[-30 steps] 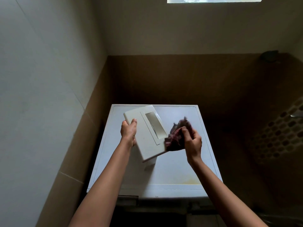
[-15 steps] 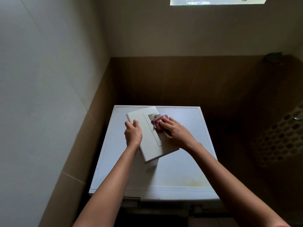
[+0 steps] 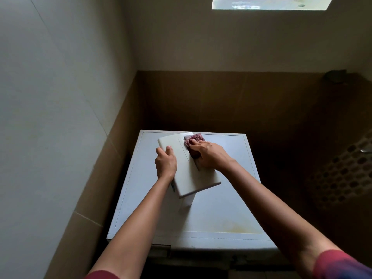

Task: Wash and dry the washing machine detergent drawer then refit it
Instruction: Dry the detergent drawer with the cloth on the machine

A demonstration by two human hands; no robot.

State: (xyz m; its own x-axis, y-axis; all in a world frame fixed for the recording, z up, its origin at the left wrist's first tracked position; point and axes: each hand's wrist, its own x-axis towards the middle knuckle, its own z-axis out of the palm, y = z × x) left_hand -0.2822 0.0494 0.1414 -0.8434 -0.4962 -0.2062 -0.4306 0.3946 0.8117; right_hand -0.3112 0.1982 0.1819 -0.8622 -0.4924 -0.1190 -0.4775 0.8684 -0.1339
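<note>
Over the near half of the washing machine top (image 3: pixel 211 214) and along its right side there is room for a hand to pass. The detergent drawer (image 3: pixel 193 178) stands on end at the far left and blocks that corner. The left hand (image 3: pixel 166 164) grips its left edge, and the right hand (image 3: pixel 209 156) presses a cloth (image 3: pixel 194 137) on its face. The left wall (image 3: pixel 60 117) and far wall (image 3: pixel 221 101) hem the machine in.

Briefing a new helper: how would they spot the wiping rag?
On the white washing machine's top, the left hand grips a white plastic detergent drawer. The right hand presses a crumpled maroon cloth onto its panel: the only coloured object amid white ones.
</note>
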